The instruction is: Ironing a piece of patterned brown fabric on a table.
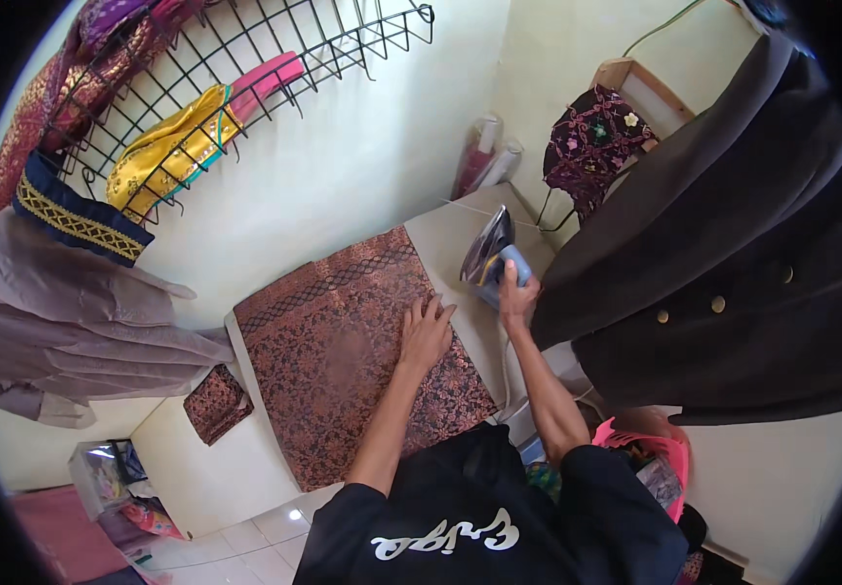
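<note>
A patterned copper-and-black cloth [313, 390] lies spread over the table, with a darker banded strip along its far side. My left hand [427, 333] rests flat on the cloth near its right edge, fingers spread. Off the right side of the cloth, my right hand [516, 294] grips a blue clothes iron [487, 255] by its handle. The iron is tipped up, so part of its shiny soleplate shows. A damp-looking darker patch marks the middle of the cloth.
A folded piece of similar cloth [217, 405] sits left on the white table [211, 478]. A black wire rack [274, 58] holds yellow and pink fabrics above. A dark buttoned coat [723, 273] hangs close on the right, over a pink basket [676, 458]. Rolls [484, 161] stand in the corner.
</note>
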{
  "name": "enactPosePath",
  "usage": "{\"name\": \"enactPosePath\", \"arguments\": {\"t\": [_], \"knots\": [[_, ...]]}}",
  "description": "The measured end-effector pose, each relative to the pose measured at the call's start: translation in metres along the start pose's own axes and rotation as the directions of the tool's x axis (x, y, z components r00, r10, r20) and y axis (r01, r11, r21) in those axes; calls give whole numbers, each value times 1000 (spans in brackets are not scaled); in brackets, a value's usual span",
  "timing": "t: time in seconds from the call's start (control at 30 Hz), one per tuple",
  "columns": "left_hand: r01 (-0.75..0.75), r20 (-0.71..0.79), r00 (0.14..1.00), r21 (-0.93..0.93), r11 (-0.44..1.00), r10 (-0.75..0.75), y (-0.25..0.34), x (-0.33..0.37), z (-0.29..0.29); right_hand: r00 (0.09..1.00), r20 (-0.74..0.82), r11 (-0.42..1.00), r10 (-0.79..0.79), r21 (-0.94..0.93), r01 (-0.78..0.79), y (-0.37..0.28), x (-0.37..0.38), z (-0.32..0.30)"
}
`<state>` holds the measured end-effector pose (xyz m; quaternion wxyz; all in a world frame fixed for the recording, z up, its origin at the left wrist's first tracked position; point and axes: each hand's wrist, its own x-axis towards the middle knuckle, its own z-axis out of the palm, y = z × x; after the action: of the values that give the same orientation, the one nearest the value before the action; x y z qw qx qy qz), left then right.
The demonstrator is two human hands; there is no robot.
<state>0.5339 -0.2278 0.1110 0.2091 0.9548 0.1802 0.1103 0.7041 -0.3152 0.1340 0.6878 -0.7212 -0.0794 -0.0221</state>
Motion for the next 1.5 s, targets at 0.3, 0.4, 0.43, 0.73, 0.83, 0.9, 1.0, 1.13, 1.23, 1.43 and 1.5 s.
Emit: {"name": "enactPosePath", "arguments": {"t": [0.3, 0.4, 0.43, 0.73, 0.83, 0.9, 1.0, 1.13, 1.23, 1.43, 1.5], "knots": [[15, -42, 999, -62, 998, -18, -17, -26, -6, 984, 42, 984, -174, -19, 175, 46, -37, -21], [30, -48, 998, -66, 997, -33, -19, -47, -17, 983, 27, 983, -183, 22, 183, 40, -50, -33], [61, -34, 997, -108, 992, -65, -22, -56, -23, 986, 82, 990, -143, 23, 142, 41, -53, -41], [503, -216, 845, 11, 864, -489, -98, -162, -104, 903, -120, 894, -413, -244, 377, 20, -111, -56], [650, -293, 732, 32, 759, -615, -128, -205, -113, 767, 641, 888, -31, -334, 316, -18, -131, -36], [720, -342, 665, 56, 692, -664, -147, -228, -120, 761, 641, 814, -102, -386, 434, -2, -128, -21], [779, -327, 571, -75, 622, -754, -168, -242, -122, 801, 593, 798, -86, -440, 411, 3, -123, 0], [858, -328, 450, -99, 504, -831, -160, -229, -132, 823, 568, 665, -25, -605, 438, 25, -99, -3], [774, -417, 498, -181, 606, -760, -185, -251, -124, 796, 592, 814, 127, -521, 257, 27, -91, 7], [693, 37, 545, -582, 425, -838, -205, -253, -152, 678, 697, 879, 234, -450, 159, 38, -65, 2], [538, 76, 646, -751, 382, -760, -210, -263, -158, 697, 681, 913, 225, -397, 94, 35, -66, -1]]}}
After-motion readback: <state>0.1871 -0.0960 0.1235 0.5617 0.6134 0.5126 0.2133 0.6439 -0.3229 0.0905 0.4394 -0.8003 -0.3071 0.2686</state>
